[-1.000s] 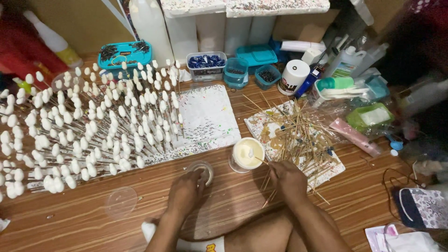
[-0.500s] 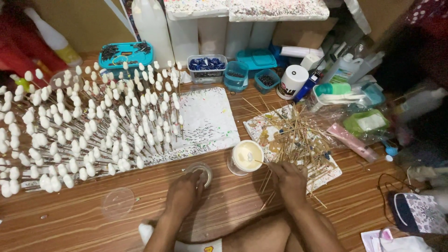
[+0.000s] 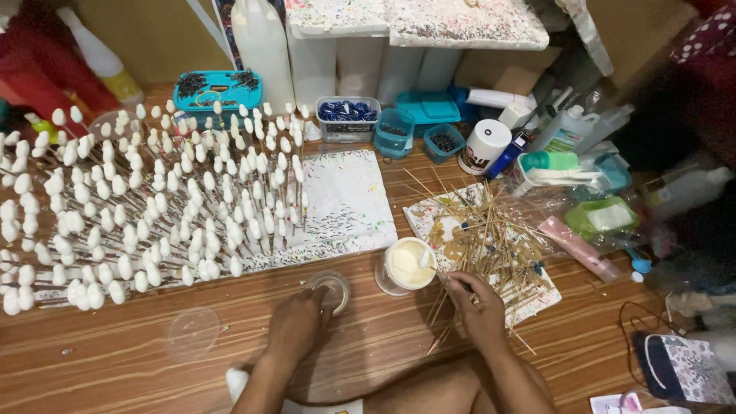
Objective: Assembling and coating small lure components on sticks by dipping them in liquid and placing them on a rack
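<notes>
Wood-grain floor (image 3: 115, 368), cluttered craft corner, white containers and teal boxes along back wall. Large speckled foam board (image 3: 349, 203) at left, packed with upright white-tipped sticks (image 3: 153, 207), spaced apart, likely so wet tips dry untouched. Loose bamboo skewers (image 3: 491, 238) heaped on spattered sheet, within right reach. Cup of cream-white paste (image 3: 406, 264) between hands, handy for dipping. Clear lid (image 3: 192, 331) lying aside. Right hand (image 3: 479, 307) pinching a skewer end at pile. Left hand (image 3: 295, 326) curled, fingertips steadying small clear cup (image 3: 331, 290).
</notes>
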